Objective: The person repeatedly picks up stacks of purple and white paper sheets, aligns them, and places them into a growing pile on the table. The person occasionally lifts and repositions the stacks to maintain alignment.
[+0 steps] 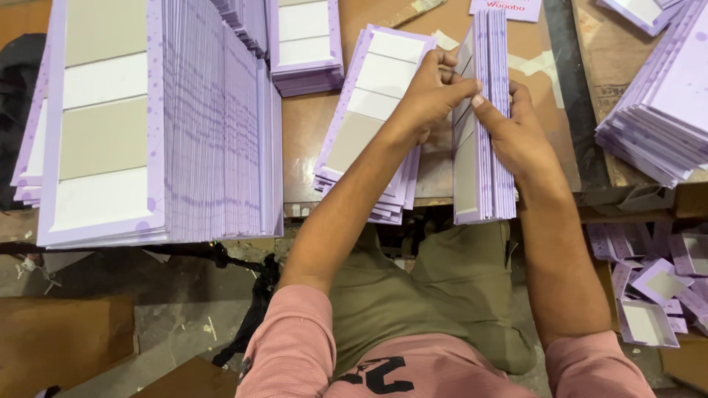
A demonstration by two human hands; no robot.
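Observation:
A bundle of lilac cardboard sheets (483,169) stands on edge on the wooden table (306,125). My left hand (428,92) grips its left side near the top, thumb on the upper edge. My right hand (516,133) presses against its right side, thumb meeting the left one on top. Just left of the bundle lies a flat stack of lilac sheets with white and grey panels (369,96), partly under my left forearm.
A tall leaning pile of the same sheets (147,125) fills the left. Another stack (304,44) lies at the back, and one more (664,110) at the right. Small folded lilac box pieces (656,287) lie low on the right.

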